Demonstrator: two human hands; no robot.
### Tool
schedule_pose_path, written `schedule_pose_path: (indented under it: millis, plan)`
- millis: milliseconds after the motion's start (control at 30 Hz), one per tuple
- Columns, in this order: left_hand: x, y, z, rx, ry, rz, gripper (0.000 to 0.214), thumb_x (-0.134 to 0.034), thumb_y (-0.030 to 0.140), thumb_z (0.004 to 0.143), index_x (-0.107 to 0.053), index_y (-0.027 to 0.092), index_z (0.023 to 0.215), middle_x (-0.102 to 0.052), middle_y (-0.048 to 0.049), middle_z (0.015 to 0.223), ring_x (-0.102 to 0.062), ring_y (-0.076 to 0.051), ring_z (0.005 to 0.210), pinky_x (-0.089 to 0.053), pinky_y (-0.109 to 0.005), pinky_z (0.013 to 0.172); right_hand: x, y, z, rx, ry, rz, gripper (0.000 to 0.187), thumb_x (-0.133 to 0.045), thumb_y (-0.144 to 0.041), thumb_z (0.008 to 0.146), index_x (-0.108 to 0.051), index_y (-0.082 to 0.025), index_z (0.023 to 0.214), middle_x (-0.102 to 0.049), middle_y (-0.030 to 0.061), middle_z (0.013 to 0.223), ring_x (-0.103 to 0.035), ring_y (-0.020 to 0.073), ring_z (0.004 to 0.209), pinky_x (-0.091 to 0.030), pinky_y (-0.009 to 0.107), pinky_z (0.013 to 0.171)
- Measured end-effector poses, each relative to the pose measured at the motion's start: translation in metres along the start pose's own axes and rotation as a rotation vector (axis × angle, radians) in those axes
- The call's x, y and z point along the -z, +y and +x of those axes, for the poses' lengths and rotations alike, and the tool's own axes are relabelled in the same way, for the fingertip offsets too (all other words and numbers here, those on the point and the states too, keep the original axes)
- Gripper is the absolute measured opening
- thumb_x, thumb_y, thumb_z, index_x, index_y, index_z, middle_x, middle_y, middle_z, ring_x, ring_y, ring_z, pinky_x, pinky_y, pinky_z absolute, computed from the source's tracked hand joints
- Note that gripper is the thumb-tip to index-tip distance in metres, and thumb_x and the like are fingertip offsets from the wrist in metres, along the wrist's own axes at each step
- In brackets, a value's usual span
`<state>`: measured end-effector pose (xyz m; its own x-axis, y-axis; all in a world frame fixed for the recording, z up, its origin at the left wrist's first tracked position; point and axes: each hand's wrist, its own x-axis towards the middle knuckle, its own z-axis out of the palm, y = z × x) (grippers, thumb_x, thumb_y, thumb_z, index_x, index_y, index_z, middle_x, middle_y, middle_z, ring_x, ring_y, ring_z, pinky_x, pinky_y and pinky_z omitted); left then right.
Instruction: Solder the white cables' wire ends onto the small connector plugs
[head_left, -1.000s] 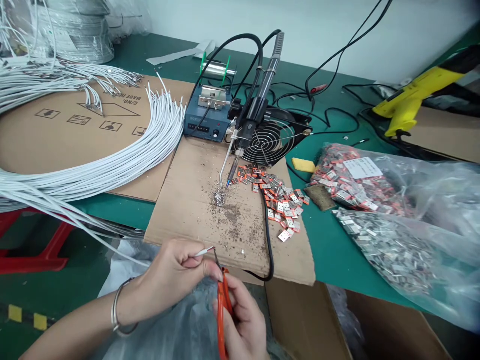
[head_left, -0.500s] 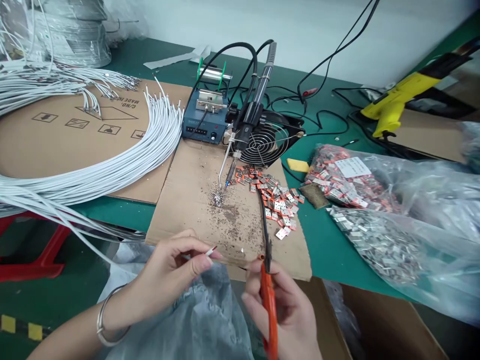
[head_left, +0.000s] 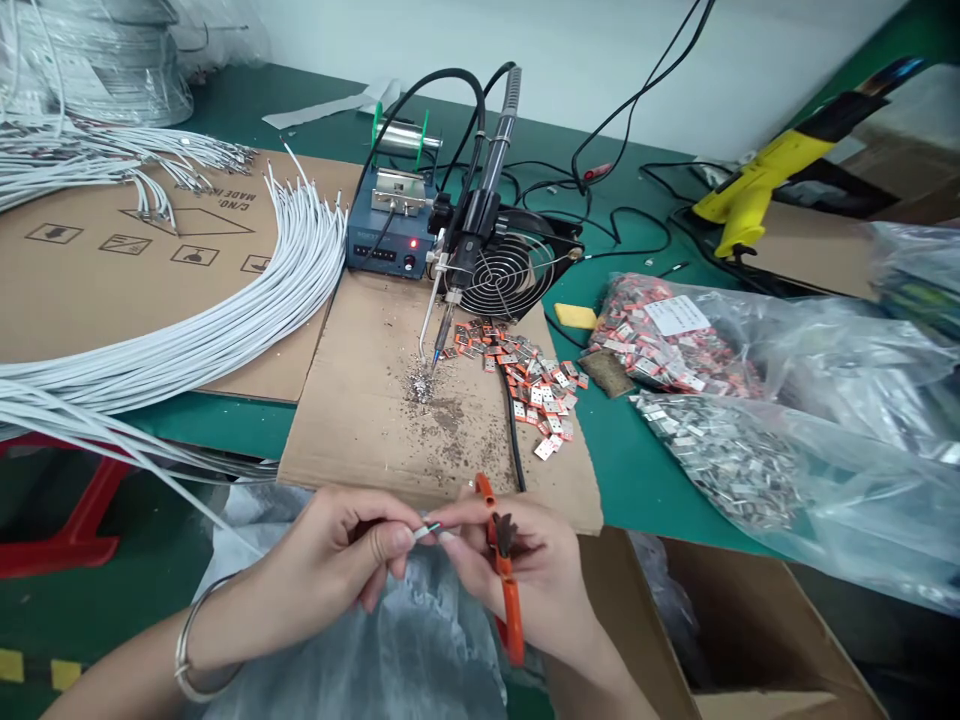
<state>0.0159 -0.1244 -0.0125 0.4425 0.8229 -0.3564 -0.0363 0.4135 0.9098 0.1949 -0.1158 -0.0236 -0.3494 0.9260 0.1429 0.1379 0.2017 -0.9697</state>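
My left hand [head_left: 352,550] pinches a white cable [head_left: 421,532] close to its end, where short thin coloured wire ends, one green and one reddish, stick out. The thumb and forefinger of my right hand [head_left: 517,560] meet at those wire ends. Within the same right hand lies an orange-handled hand tool [head_left: 512,610], partly hidden by the fingers; its exact kind is unclear. Both hands are just above my lap, in front of a cardboard sheet [head_left: 360,430]. Small orange-and-metal connectors [head_left: 551,400] lie in a loose pile on that sheet.
A soldering iron [head_left: 469,240] leans in its stand above solder debris, beside a blue soldering station [head_left: 386,245] and a fan [head_left: 506,275]. Bundled white cables [head_left: 247,340] spread at left. Bags of connectors [head_left: 667,340] and metal shells [head_left: 720,460] lie right, near a yellow heat gun [head_left: 772,180].
My right hand has moved left and up to the cable end, and the tool has turned within it. The wire ends now show apart. The station's red light is now lit.
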Motion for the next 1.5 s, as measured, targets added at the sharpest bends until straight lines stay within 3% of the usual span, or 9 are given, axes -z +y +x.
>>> schedule_pose_path:
  millis: [400, 467, 567, 633, 700, 767, 900, 1167, 1500]
  plan:
    - [-0.004, -0.003, 0.005, -0.099, 0.095, 0.072, 0.021, -0.051, 0.027, 0.085, -0.067, 0.014, 0.082, -0.052, 0.0019, 0.058, -0.039, -0.005, 0.040, -0.029, -0.016, 0.038, -0.004, 0.008, 0.001, 0.306, 0.238, -0.523, 0.009, -0.059, -0.011, 0.074, -0.065, -0.019, 0.075, -0.053, -0.0030, 0.048, -0.047, 0.0119, 0.043, -0.044, 0.027, 0.049]
    - [-0.002, -0.002, -0.001, -0.103, 0.102, 0.074, 0.020, -0.053, 0.026, 0.084, -0.067, 0.014, 0.077, -0.052, 0.0021, 0.055, -0.038, -0.004, 0.039, -0.028, -0.017, 0.037, 0.007, 0.008, 0.003, 0.282, 0.390, -0.564, 0.008, -0.061, -0.013, 0.073, -0.064, -0.020, 0.071, -0.055, -0.0029, 0.050, -0.048, 0.0121, 0.042, -0.043, 0.026, 0.046]
    - [0.002, -0.002, -0.009, -0.035, 0.142, -0.047, 0.021, -0.058, 0.031, 0.080, -0.066, 0.013, 0.073, -0.051, 0.0030, 0.050, -0.035, -0.003, 0.034, -0.025, -0.016, 0.034, 0.027, 0.009, 0.004, 0.192, 0.778, -0.545, 0.010, -0.065, -0.011, 0.071, -0.063, -0.020, 0.069, -0.057, -0.0027, 0.054, -0.049, 0.0111, 0.044, -0.043, 0.025, 0.049]
    - [0.006, -0.004, -0.008, -0.012, 0.170, -0.149, 0.026, -0.062, 0.039, 0.077, -0.066, 0.013, 0.076, -0.053, 0.0027, 0.051, -0.037, -0.003, 0.031, -0.024, -0.016, 0.032, 0.034, 0.010, 0.004, 0.115, 0.590, -0.438, 0.009, -0.067, -0.012, 0.069, -0.063, -0.020, 0.069, -0.059, -0.0019, 0.056, -0.050, 0.0114, 0.045, -0.044, 0.024, 0.049]
    - [0.008, -0.004, -0.003, 0.000, 0.170, -0.223, 0.031, -0.065, 0.043, 0.074, -0.065, 0.013, 0.081, -0.055, 0.0028, 0.051, -0.039, -0.003, 0.030, -0.025, -0.015, 0.030, 0.033, 0.010, 0.003, -0.006, 0.279, -0.315, 0.007, -0.068, -0.016, 0.069, -0.062, -0.020, 0.069, -0.058, -0.0020, 0.055, -0.052, 0.0120, 0.046, -0.043, 0.021, 0.045]
    - [0.010, -0.004, 0.003, -0.002, 0.157, -0.283, 0.033, -0.067, 0.043, 0.072, -0.064, 0.013, 0.085, -0.056, 0.0034, 0.050, -0.039, -0.003, 0.028, -0.026, -0.014, 0.029, 0.027, 0.009, -0.001, -0.125, 0.144, -0.196, 0.010, -0.067, -0.018, 0.070, -0.061, -0.020, 0.078, -0.057, -0.0021, 0.057, -0.052, 0.0122, 0.049, -0.044, 0.019, 0.044]
    - [0.011, 0.000, 0.005, -0.032, 0.143, -0.346, 0.029, -0.067, 0.039, 0.074, -0.066, 0.013, 0.088, -0.055, 0.0045, 0.049, -0.037, -0.001, 0.028, -0.025, -0.012, 0.028, 0.019, 0.006, -0.018, -0.246, 0.067, -0.049, 0.035, -0.062, -0.015, 0.066, -0.055, -0.023, 0.099, -0.055, -0.0021, 0.068, -0.050, 0.0112, 0.053, -0.044, 0.017, 0.044]
    - [0.009, -0.001, 0.002, -0.012, 0.167, -0.340, 0.031, -0.068, 0.039, 0.073, -0.070, 0.013, 0.090, -0.055, 0.0036, 0.051, -0.038, -0.001, 0.028, -0.027, -0.014, 0.029, 0.017, -0.001, -0.037, -0.272, -0.093, -0.411, 0.024, -0.054, -0.027, 0.078, -0.061, -0.025, 0.101, -0.064, 0.0027, 0.078, -0.059, 0.0173, 0.069, -0.049, 0.023, 0.059]
    - [0.007, -0.005, 0.004, -0.058, 0.193, -0.294, 0.029, -0.068, 0.040, 0.073, -0.071, 0.016, 0.088, -0.057, 0.0033, 0.053, -0.041, -0.002, 0.031, -0.031, -0.013, 0.030, 0.016, -0.002, -0.035, -0.225, -0.124, -0.487, 0.022, -0.052, -0.029, 0.081, -0.059, -0.028, 0.102, -0.064, -0.0011, 0.070, -0.057, 0.0159, 0.062, -0.047, 0.023, 0.057]
